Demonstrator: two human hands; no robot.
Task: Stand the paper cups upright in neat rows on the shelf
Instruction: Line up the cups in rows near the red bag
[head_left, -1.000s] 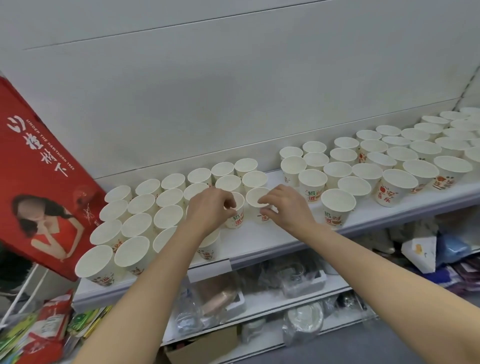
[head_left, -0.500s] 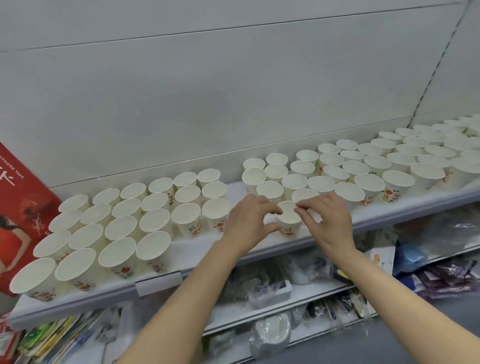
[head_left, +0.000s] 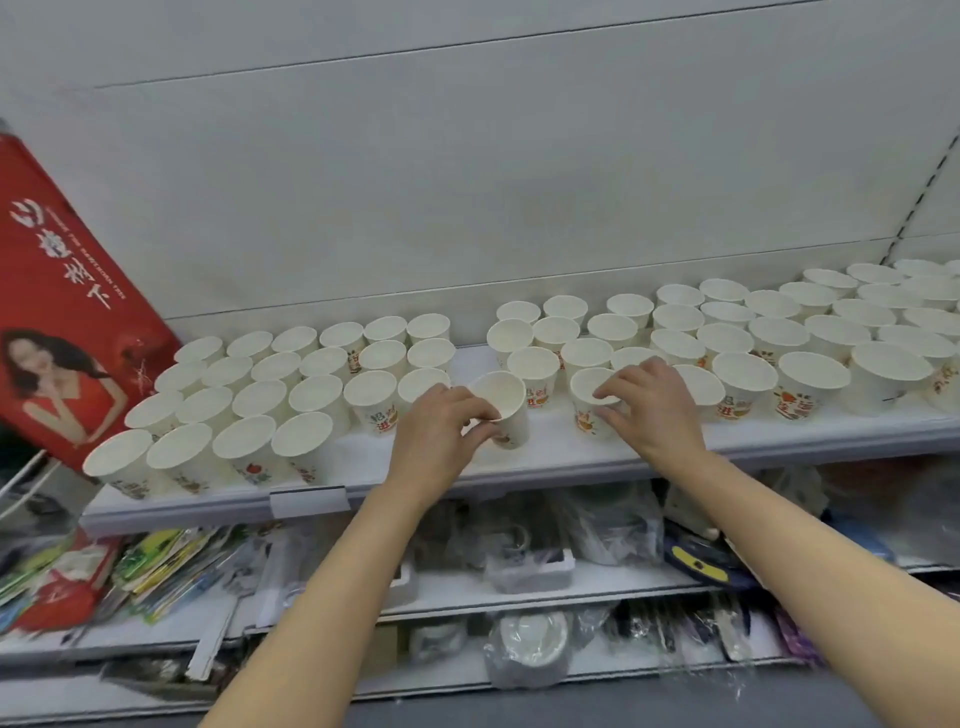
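Observation:
Many white paper cups with red-orange print stand upright on a white shelf (head_left: 545, 457). A left block of cups (head_left: 270, 395) sits in rows, and a longer block (head_left: 779, 338) runs off to the right. My left hand (head_left: 436, 431) pinches the rim of one cup (head_left: 506, 410), which tilts toward me in the gap between the blocks. My right hand (head_left: 649, 410) grips another cup (head_left: 589, 402) at its rim, upright at the front of the right block.
A red poster (head_left: 62, 312) leans at the shelf's left end. A price-tag holder (head_left: 309, 501) clips to the front edge. Lower shelves (head_left: 519, 587) hold bagged goods and packets. A grey back panel (head_left: 467, 182) rises behind the cups.
Both hands were on a single cup at the front; now each hand holds its own cup, and the left one has moved its cup leftward into the gap, tilted. The view shifted left.

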